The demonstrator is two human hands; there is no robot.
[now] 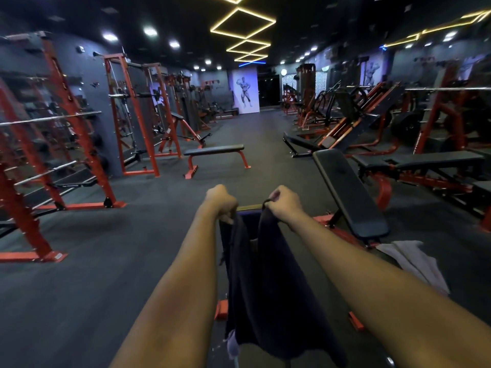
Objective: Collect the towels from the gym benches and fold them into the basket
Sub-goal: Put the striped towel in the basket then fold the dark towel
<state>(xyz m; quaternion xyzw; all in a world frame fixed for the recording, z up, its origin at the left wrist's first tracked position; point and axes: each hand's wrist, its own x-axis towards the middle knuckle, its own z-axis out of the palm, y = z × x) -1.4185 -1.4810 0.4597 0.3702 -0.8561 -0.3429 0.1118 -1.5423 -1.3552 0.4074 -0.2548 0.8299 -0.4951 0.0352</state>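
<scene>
A dark navy towel (265,282) hangs between my two raised fists, draping down toward me. My left hand (221,201) grips its left top corner, and my right hand (284,204) grips the right top corner. Both arms are stretched out in front of me. A white towel (414,261) lies crumpled to the right, below the near end of an inclined black bench (348,192). Behind the dark towel a yellowish rim (248,207) shows between my hands; I cannot tell whether it is the basket.
A flat bench (216,151) with red legs stands ahead in the aisle. Red squat racks (66,144) line the left side. More black benches (422,162) and red machines fill the right. Dark rubber floor (119,248) stretches on my left.
</scene>
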